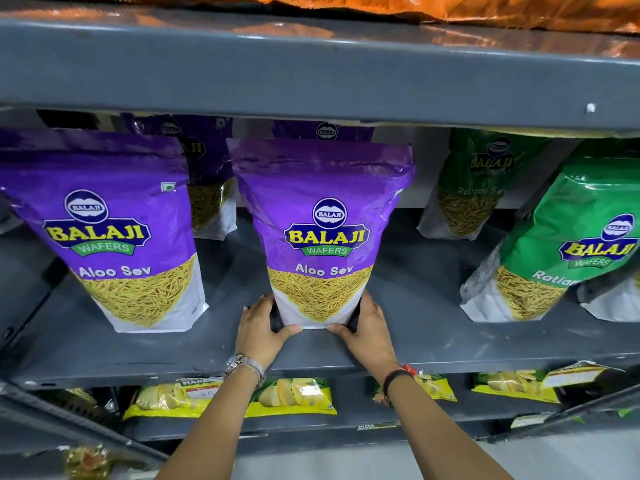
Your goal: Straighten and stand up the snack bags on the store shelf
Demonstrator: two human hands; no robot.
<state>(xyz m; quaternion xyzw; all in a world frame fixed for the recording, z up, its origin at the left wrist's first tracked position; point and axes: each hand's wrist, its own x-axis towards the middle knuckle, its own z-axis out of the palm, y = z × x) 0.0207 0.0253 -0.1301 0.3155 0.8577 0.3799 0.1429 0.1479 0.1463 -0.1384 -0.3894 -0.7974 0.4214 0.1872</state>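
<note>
Purple glossy plastic, printed "Aloo Sev", makes up the centre snack pouch (pixel 323 233) you hold at its white base, standing on the dark grey metal shelf (pixel 415 306) between a matching purple pouch (pixel 114 230) to the left and a green glossy "Ratlami Sev" pouch (pixel 561 244) to the right. Your left hand (pixel 261 329) cups the lower left corner and your right hand (pixel 367 329) the lower right, both grips closed on the pouch with thumbs meeting under its front edge. It stands nearly upright and faces you, its top seal just under the shelf above. Judge it as light, crackly and slippery: the film will slide under your fingers, and the thin fried strands inside will likely crush if you squeeze the belly. Keep hold low, at the stiffer bottom gusset, and press the base flat so it bears its own weight. The green pouch leans hard to one side and probably wants the same treatment next; take it by the bottom corners too. More purple pouches (pixel 207 174) stand behind, and yellow flat packets (pixel 291 398) lie on the shelf below.
</note>
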